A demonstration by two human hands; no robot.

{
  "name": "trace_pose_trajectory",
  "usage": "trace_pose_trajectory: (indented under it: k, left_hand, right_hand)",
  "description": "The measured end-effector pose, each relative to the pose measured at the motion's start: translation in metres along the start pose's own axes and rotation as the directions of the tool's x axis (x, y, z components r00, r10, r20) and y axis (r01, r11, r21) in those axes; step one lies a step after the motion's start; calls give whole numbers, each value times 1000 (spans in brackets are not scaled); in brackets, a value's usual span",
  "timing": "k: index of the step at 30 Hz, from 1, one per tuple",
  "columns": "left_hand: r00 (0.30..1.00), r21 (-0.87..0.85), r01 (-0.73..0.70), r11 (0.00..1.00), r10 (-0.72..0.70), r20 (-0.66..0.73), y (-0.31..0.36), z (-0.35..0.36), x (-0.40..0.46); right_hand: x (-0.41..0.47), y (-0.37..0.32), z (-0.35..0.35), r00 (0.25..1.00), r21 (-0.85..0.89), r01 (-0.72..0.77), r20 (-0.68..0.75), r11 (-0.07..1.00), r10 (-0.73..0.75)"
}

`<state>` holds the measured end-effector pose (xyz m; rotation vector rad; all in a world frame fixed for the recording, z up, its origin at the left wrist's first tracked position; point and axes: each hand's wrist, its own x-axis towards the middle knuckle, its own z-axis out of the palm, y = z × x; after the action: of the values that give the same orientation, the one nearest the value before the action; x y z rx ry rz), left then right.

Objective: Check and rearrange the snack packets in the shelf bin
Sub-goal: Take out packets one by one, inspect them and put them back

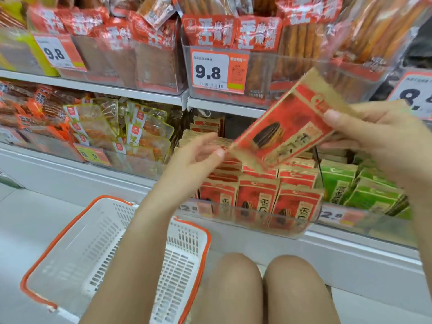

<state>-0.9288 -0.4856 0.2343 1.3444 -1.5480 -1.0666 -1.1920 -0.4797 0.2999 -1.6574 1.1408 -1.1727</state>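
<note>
A red and tan sunflower-seed packet (287, 127) is held tilted above the clear shelf bin (252, 220). My right hand (374, 141) grips its upper right end between thumb and fingers. My left hand (198, 157) pinches the packet's lower left corner with thumb and fingertips. Below them the bin holds several upright red packets (259, 197) of the same kind in rows.
Green packets (364, 190) fill the bin to the right. Clear pouches of snacks (131, 134) sit to the left. An upper shelf (149, 97) carries red bags and 9.8 price tags (217, 71). A white basket with orange rim (112, 258) stands on the floor by my knees (264, 293).
</note>
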Motion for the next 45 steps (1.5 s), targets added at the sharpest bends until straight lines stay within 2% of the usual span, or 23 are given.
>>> trace_pose_trajectory:
  k: [2,4,6,9,14,18,20,23,30,36,39,42,45]
  left_hand:
    - [999,163,17,987,-10,-46,-4,-7,26]
    - [1000,333,16,943,-16,-1,-8,-5,52]
    - [993,512,-22,859,-40,110,-10,5,75]
    - [965,715,-182,675,-18,262,-17,22,104]
    - [945,795,-282,537,13,327,-39,27,122]
    - [944,795,-281,538,6,330,-43,28,112]
    - [943,791,-287,540,16,332,-45,28,108]
    - [946,794,-289,535,31,323,-48,28,106]
    - [948,793,-300,530,75,309,-51,28,104]
    - [949,789,-296,538,73,306,-52,29,104]
    - [949,790,-294,538,65,310,-52,28,104]
    - [949,801,-292,523,57,309,-50,29,105]
    - [949,805,-297,513,66,309,-51,30,105]
  right_hand:
    - [9,3,-2,987,-26,85,-137,996,-88]
    - [16,8,2,962,-106,153,-210,982,-173]
    - [23,17,10,945,-216,204,-211,955,-250]
    - [34,35,22,933,-386,263,-132,884,-335]
    - [46,70,38,910,-658,329,28,677,-414]
    - [57,94,46,887,-745,326,29,581,-461]
    - [61,102,51,879,-776,353,84,523,-469]
    - [67,110,60,879,-790,391,169,472,-445]
    - [85,113,67,896,-827,357,172,434,-409]
    - [103,124,75,927,-879,316,206,356,-314]
    - [115,127,77,974,-900,206,149,383,-173]
    - [126,129,78,1000,-918,13,14,397,-1]
    - [132,133,80,999,-951,-34,-20,307,50]
